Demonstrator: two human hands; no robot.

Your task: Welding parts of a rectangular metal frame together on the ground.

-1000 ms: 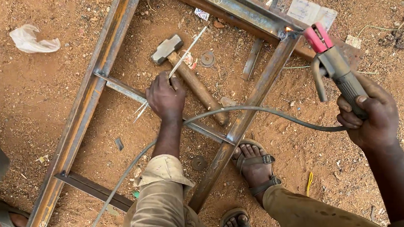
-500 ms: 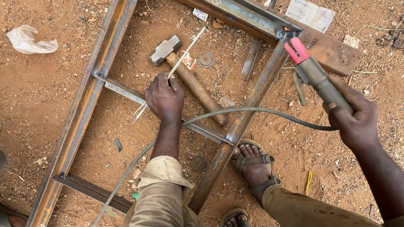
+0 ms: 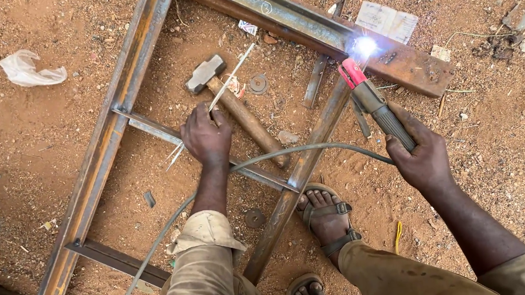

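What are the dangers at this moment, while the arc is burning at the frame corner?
1. The foot wears an open sandal beside the frame bar; sparks might burn it.
2. The cable crosses the frame and may snag.
3. The left hand is bare on the ground near the arc.

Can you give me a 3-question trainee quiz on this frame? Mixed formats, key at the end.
1. True or false: the right hand holds the electrode holder by its dark handle, red head toward the bright arc.
2. Multiple choice: the left hand rests on
A) the hammer's head
B) thin welding rods beside the hammer
C) the white plastic bag
3. Fill in: the arc burns where the slanted bar meets the upper ____ of the steel frame.

Key: 1 true; 2 B; 3 rail.
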